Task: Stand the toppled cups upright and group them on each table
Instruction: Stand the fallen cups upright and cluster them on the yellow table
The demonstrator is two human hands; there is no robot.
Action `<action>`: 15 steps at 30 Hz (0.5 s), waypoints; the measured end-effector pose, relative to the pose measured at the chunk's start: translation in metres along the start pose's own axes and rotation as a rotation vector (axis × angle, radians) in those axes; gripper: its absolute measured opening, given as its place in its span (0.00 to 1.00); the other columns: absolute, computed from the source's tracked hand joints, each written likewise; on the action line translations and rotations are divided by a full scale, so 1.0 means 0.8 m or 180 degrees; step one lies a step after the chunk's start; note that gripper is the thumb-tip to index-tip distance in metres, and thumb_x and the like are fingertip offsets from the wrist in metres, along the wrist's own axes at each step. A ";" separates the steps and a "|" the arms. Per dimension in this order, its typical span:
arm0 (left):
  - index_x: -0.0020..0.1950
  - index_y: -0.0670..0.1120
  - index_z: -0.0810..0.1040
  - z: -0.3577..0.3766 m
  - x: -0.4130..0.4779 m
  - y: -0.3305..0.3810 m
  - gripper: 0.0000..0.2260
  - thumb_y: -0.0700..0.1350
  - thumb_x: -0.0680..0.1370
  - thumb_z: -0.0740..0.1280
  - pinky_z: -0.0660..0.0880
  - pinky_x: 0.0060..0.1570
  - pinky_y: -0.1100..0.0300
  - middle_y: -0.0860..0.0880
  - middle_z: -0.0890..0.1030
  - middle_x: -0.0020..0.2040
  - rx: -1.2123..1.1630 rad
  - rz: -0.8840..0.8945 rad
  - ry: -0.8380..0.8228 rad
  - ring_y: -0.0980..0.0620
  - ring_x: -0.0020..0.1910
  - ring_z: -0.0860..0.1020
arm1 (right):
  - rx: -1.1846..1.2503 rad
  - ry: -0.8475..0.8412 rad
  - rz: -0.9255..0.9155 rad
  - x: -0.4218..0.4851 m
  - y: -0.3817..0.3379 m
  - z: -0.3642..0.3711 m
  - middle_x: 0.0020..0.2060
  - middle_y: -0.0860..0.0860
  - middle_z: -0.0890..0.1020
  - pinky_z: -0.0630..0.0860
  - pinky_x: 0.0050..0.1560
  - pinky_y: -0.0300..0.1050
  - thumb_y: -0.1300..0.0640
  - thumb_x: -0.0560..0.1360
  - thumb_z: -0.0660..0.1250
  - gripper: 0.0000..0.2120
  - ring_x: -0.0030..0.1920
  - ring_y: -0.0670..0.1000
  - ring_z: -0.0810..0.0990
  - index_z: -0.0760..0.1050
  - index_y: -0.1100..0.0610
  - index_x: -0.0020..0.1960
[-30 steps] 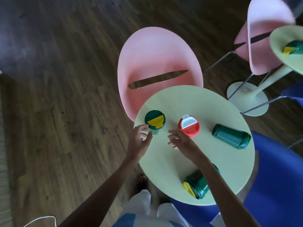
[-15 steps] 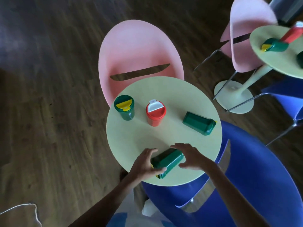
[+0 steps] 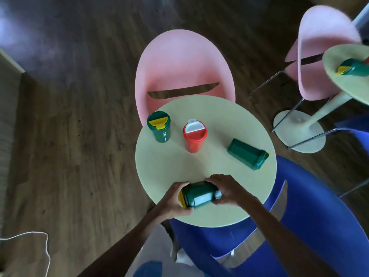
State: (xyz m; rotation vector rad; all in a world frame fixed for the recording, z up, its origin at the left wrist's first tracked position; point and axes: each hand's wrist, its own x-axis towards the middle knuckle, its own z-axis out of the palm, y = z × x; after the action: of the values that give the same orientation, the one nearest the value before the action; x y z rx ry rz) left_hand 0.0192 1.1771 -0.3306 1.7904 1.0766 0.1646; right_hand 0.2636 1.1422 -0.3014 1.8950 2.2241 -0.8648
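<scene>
On the round pale-green table [image 3: 209, 116] a green cup with a yellow lid [image 3: 159, 127] stands upright at the far left, and a red cup with a white lid [image 3: 194, 136] stands upright beside it. A second green cup [image 3: 247, 153] lies on its side at the right. At the near edge a third green cup [image 3: 200, 194] lies on its side, lid to the left. My left hand [image 3: 172, 200] grips its lid end and my right hand [image 3: 227, 190] grips its base end.
A pink chair [image 3: 183, 76] is tucked in behind the table and a blue chair [image 3: 299, 226] stands at its near right. At the far right a second pale-green table [image 3: 343, 80] carries a toppled green cup [image 3: 353, 68], with another pink chair [image 3: 319, 56] behind it.
Both hands left the upright green and red cups, came back to the near edge and closed on the lying green cup. The camera view shifted.
</scene>
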 end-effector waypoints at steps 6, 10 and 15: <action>0.70 0.55 0.66 -0.015 0.003 -0.003 0.38 0.49 0.63 0.77 0.72 0.59 0.65 0.57 0.74 0.63 -0.0703 -0.0412 -0.0209 0.56 0.62 0.74 | 0.1508 -0.0114 0.0443 -0.020 -0.001 0.008 0.59 0.45 0.76 0.69 0.57 0.38 0.51 0.65 0.76 0.32 0.59 0.47 0.74 0.70 0.47 0.67; 0.65 0.54 0.71 -0.030 0.005 0.013 0.35 0.55 0.60 0.78 0.77 0.56 0.60 0.53 0.79 0.59 -0.1193 -0.0338 0.0187 0.56 0.58 0.78 | 0.2388 0.0036 0.0631 -0.034 0.000 0.007 0.55 0.42 0.79 0.71 0.54 0.33 0.51 0.65 0.77 0.27 0.58 0.45 0.76 0.72 0.41 0.61; 0.65 0.51 0.71 -0.048 0.015 0.073 0.36 0.56 0.59 0.77 0.79 0.47 0.62 0.52 0.80 0.57 -0.1921 -0.0141 0.0790 0.59 0.53 0.81 | 0.3359 0.0744 0.0644 -0.037 -0.016 -0.003 0.52 0.45 0.83 0.75 0.57 0.43 0.46 0.60 0.77 0.28 0.55 0.45 0.80 0.75 0.45 0.59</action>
State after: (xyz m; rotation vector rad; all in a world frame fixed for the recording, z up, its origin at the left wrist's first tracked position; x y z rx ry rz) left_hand 0.0397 1.2056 -0.2693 1.2203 1.0911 0.6289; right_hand 0.2588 1.1162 -0.2823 2.6341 1.7092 -2.1466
